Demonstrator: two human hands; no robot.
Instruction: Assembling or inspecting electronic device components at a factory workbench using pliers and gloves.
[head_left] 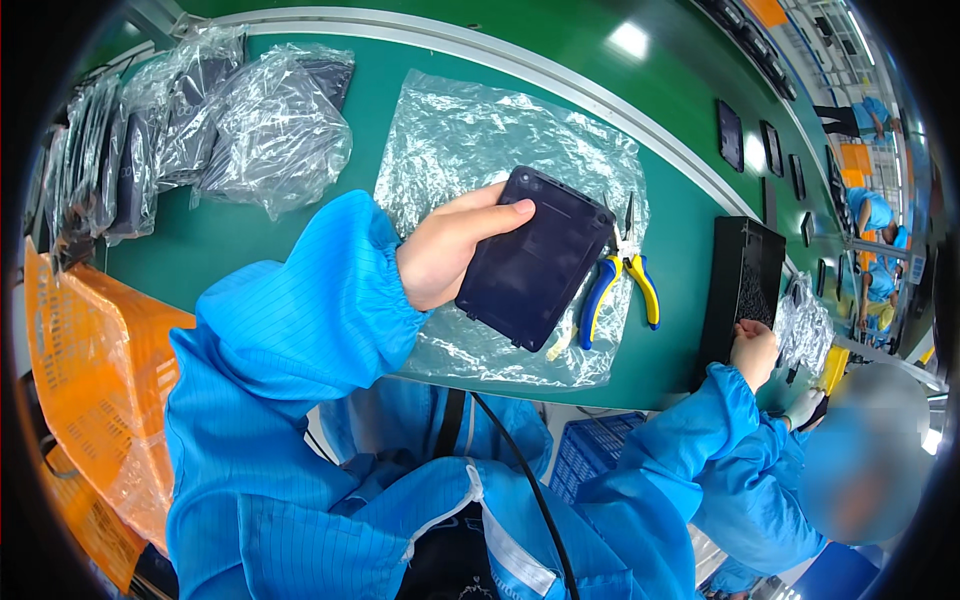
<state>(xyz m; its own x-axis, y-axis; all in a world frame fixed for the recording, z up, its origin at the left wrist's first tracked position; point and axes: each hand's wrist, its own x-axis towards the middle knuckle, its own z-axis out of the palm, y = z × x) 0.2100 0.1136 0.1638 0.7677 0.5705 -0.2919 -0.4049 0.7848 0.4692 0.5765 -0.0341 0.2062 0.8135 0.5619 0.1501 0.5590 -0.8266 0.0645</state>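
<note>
My left hand (450,245) grips a dark rectangular plastic housing (540,262) by its left edge, thumb on its face. The housing is tilted above a clear plastic bag (440,130) spread on the green table. Pliers (622,270) with blue and yellow handles lie on the bag, just right of the housing. Farther right, my right hand (752,355) has its fingers pinched together at the near end of a black box (718,290). Many tiny dark pieces (752,300) fill part of that box. What the fingertips hold, if anything, is hidden.
Bagged dark housings (270,120) are stacked at the far left, above an orange plastic-covered container (110,370). A conveyor (660,70) carrying dark devices (730,135) runs behind the table rail. A co-worker's sleeve (750,490) is close at right. A blue crate (590,450) stands below the table edge.
</note>
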